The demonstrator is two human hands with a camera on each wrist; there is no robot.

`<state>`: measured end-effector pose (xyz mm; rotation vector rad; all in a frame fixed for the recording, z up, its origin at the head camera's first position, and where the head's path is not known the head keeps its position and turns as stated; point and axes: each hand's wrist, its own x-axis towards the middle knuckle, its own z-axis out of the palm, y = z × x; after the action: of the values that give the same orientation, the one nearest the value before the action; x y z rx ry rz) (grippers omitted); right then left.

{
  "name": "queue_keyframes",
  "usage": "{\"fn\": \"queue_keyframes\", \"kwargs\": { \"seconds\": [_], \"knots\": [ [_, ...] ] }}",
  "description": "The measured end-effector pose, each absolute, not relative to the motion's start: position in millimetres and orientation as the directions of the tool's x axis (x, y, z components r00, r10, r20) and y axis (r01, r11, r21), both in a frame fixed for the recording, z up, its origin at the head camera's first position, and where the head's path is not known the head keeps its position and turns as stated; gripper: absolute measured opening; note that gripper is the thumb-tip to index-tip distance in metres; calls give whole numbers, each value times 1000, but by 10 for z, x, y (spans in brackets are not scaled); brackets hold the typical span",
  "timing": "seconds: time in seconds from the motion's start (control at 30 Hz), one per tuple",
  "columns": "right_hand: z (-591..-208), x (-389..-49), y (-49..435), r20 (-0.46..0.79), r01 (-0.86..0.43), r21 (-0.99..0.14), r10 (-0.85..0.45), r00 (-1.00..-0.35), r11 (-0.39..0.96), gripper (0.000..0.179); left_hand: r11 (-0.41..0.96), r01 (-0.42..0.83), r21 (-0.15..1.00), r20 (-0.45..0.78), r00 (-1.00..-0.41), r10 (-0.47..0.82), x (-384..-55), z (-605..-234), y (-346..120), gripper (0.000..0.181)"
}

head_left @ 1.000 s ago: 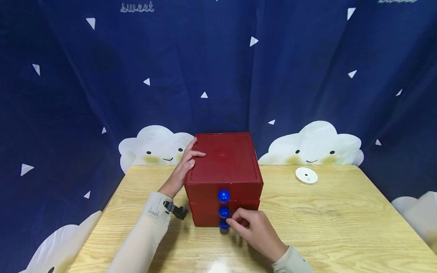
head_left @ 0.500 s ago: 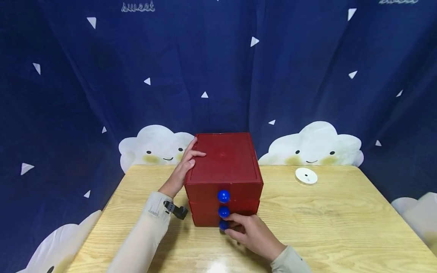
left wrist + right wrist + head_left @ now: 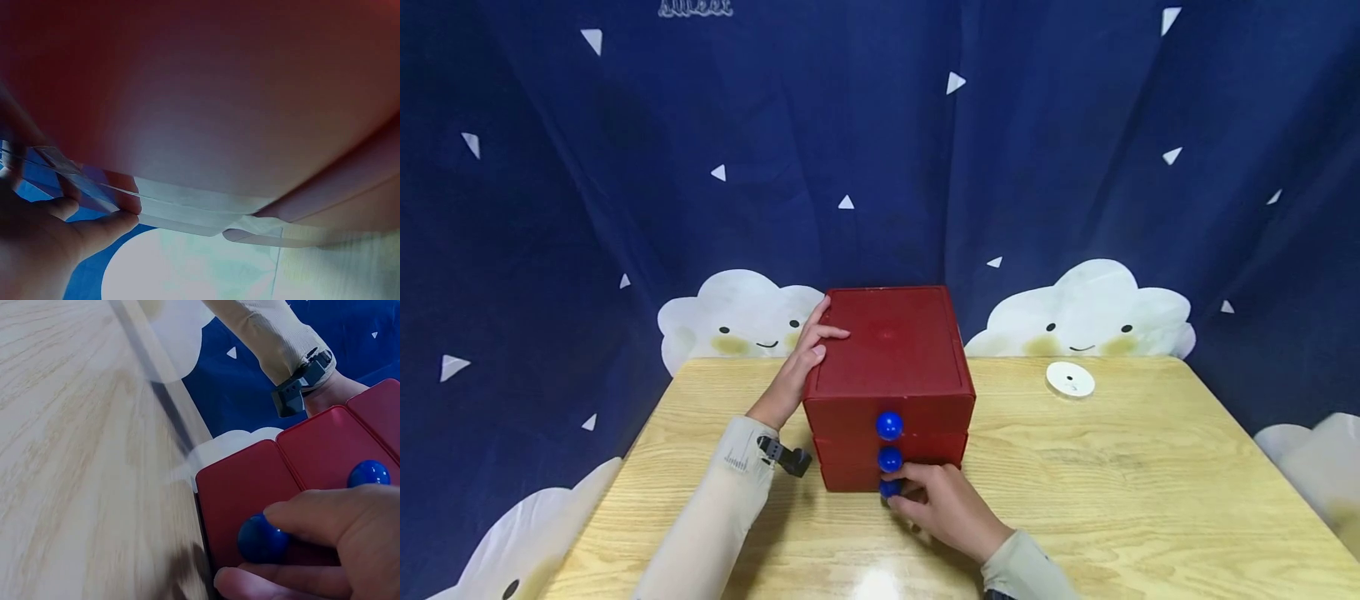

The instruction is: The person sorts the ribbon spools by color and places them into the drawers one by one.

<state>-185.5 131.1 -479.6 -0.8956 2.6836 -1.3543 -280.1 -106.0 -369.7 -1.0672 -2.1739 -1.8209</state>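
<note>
Bottom knob (image 3: 259, 544) lies between the right hand's (image 3: 951, 510) pinching fingers; left hand (image 3: 797, 371), fingers extended, rests on box (image 3: 891, 346).

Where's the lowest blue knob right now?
In the head view, the lowest blue knob is low on the front of the red drawer unit, below the middle knob, between the thumb and finger of the right hand.

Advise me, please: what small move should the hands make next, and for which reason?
Perhaps draw the lowest blue knob gently outward. The right hand already pinches it, the left hand rests against the red drawer box, which may steady it, and the three drawers look closed.
</note>
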Motion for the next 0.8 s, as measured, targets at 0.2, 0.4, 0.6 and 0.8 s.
{"fn": "queue_keyframes", "kwargs": {
  "seconds": [0.2,0.4,0.6,0.8],
  "knots": [
    [-4795,-1871,1283,219,-443,-759,-454,-864,477,18,39,560,828,491,-757,431,-2792,-3687,-1052,39],
    [-4785,-1863,1246,178,-384,-776,-410,-894,500,15,38,554,832,488,-761,428,-2778,-3669,-1047,39],
    [-4767,-1839,1227,167,-364,-776,-389,-906,515,12,49,551,833,481,-766,427,-2785,-3678,-1056,40],
    [-4762,-1808,1214,169,-359,-781,-380,-909,512,13,59,544,837,467,-768,439,-2813,-3691,-1076,41]
  ]
}}
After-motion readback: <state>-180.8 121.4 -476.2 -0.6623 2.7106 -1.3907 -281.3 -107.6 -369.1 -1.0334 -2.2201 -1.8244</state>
